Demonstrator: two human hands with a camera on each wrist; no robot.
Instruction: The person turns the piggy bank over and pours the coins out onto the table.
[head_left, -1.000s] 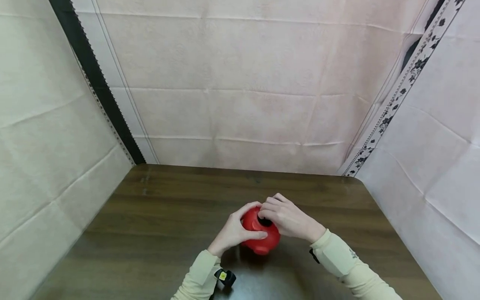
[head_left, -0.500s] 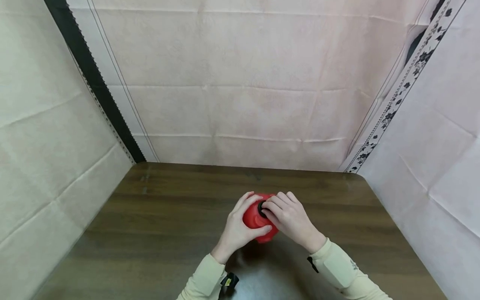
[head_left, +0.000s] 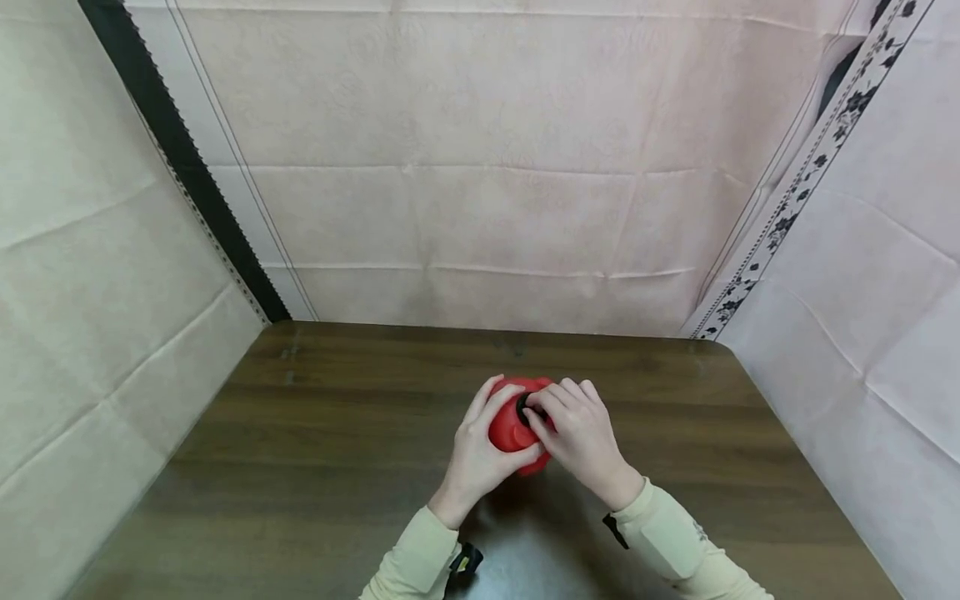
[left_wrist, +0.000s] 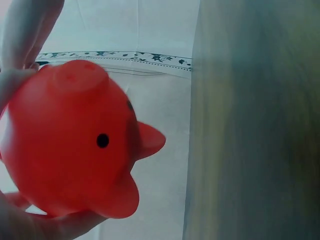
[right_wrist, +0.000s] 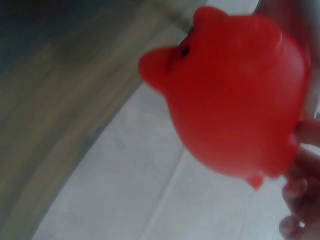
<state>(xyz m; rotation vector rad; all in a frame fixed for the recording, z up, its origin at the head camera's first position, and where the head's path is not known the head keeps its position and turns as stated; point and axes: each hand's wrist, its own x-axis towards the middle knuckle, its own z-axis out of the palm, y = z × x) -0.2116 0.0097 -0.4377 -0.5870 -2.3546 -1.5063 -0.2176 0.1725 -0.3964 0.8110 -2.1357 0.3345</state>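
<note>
A round red piggy bank [head_left: 506,432] is held above the table, belly turned upward. My left hand [head_left: 474,457] grips it from the left, thumb on the near side and fingers over the far side. On the belly sits a black plug [head_left: 522,407], partly covered by my right hand [head_left: 579,435], whose thumb and forefinger pinch at it. In the left wrist view the piggy bank [left_wrist: 70,145] shows its snout, a black eye and ears. The right wrist view has the piggy bank [right_wrist: 240,95] from its other side, with right fingertips at its edge.
A dark wooden table [head_left: 337,417] lies under both hands. White cloth [head_left: 480,167] hangs behind it and along both sides, with a floral border strip [head_left: 787,208] at the right corner and a black strip [head_left: 195,167] at the left.
Both hands and the piggy bank have shifted slightly away from the body. The right fingers have changed their position on the black plug, and the left hand has kept its grip.
</note>
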